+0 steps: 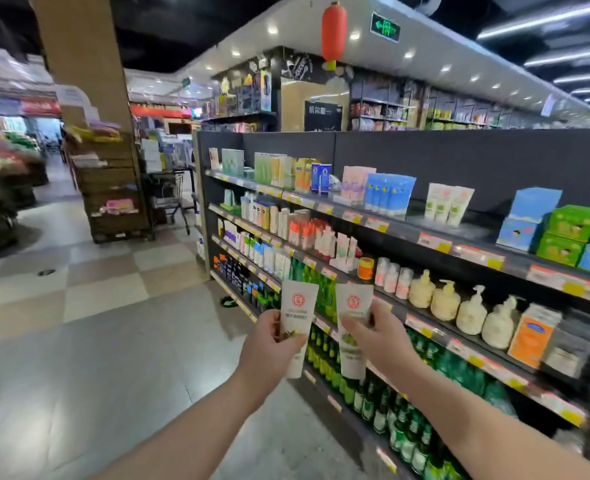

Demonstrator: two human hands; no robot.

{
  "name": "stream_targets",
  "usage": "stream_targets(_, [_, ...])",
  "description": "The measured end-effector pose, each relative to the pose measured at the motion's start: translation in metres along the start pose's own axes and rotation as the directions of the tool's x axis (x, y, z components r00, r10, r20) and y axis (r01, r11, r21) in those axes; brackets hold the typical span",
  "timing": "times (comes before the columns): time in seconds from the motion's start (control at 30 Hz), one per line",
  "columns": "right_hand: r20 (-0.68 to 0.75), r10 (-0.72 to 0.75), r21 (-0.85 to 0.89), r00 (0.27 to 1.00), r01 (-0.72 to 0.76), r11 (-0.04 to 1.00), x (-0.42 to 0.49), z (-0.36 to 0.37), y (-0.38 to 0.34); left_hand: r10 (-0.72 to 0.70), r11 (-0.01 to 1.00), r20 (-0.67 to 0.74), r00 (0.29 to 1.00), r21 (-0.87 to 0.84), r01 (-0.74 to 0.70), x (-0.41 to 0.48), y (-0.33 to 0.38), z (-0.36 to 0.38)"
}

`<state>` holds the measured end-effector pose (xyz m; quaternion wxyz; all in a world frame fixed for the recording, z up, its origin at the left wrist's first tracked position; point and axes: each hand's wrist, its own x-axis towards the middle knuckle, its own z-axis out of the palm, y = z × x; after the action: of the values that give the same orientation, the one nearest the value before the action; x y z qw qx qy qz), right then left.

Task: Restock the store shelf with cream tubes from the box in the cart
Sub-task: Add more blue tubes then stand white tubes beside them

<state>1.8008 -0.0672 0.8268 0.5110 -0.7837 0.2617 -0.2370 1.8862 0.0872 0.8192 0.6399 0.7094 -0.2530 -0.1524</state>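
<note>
My left hand [269,344] grips a white cream tube [298,306] with a red round logo, cap end down. My right hand [376,336] grips a second white cream tube [352,303] of the same kind beside it. Both tubes are held upright in the aisle, in front of the dark store shelf [460,233] on the right. Three matching white tubes [448,204] stand on the top shelf board, with a bare gap to their left and right. The cart's box is out of view.
A shopping cart [169,199] stands far down the aisle by a wooden rack [113,188] and a pillar [82,57]. Pump bottles [460,306] and green bottles [408,427] fill lower shelves. Tiled floor [113,341] lies open to the left.
</note>
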Motion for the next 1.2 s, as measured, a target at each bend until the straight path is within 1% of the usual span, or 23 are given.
stream_targets(0.13, [-0.010, -0.030, 0.034, 1.000, 0.030, 0.999, 0.076, 0.005, -0.011, 0.025, 1.000, 0.026, 0.999, 0.010, -0.025, 0.076, 0.010, 0.001])
stream_targets(0.23, [-0.043, -0.047, 0.068, 0.998, 0.050, 0.996, 0.125, -0.001, -0.016, 0.045, 0.999, 0.030, 0.999, 0.027, -0.046, 0.127, 0.014, 0.009])
stream_targets(0.33, [-0.085, -0.031, 0.045, 0.996, 0.035, 0.998, 0.160, -0.012, -0.011, 0.035, 0.999, 0.047, 0.998, 0.008, -0.036, 0.167, 0.009, 0.025])
stream_targets(0.4, [-0.116, -0.015, 0.005, 0.993, 0.016, 1.000, 0.175, -0.020, -0.006, 0.022, 1.000, 0.089, 0.996, 0.005, -0.023, 0.187, 0.007, 0.039])
stream_targets(0.5, [-0.173, -0.012, -0.078, 0.985, -0.002, 0.997, 0.196, -0.041, 0.004, 0.047, 0.999, 0.169, 0.984, -0.015, -0.045, 0.221, 0.008, 0.066])
stream_targets(0.63, [-0.286, 0.014, -0.108, 0.958, -0.047, 0.993, 0.222, -0.077, 0.017, 0.088, 0.996, 0.297, 0.951, -0.047, -0.078, 0.267, 0.010, 0.108])
stream_targets(0.8, [-0.467, 0.024, -0.160, 0.884, -0.112, 0.981, 0.267, -0.113, 0.026, 0.135, 0.990, 0.453, 0.881, -0.089, -0.105, 0.330, 0.014, 0.158])
stream_targets(0.9, [-0.548, 0.028, -0.144, 0.836, -0.127, 0.981, 0.303, -0.127, 0.024, 0.176, 0.984, 0.530, 0.830, -0.100, -0.145, 0.375, 0.020, 0.180])
stream_targets(1.0, [-0.625, 0.037, -0.143, 0.780, -0.161, 0.976, 0.337, -0.139, 0.022, 0.224, 0.975, 0.575, 0.787, -0.139, -0.176, 0.421, 0.025, 0.198])
stream_targets(1.1, [-0.695, 0.049, -0.102, 0.717, -0.166, 0.981, 0.358, -0.146, 0.028, 0.255, 0.967, 0.616, 0.745, -0.159, -0.199, 0.458, 0.027, 0.217])
stream_targets(1.2, [-0.761, 0.090, -0.082, 0.643, -0.233, 0.969, 0.371, -0.159, 0.036, 0.285, 0.959, 0.638, 0.716, -0.196, -0.207, 0.480, 0.025, 0.241])
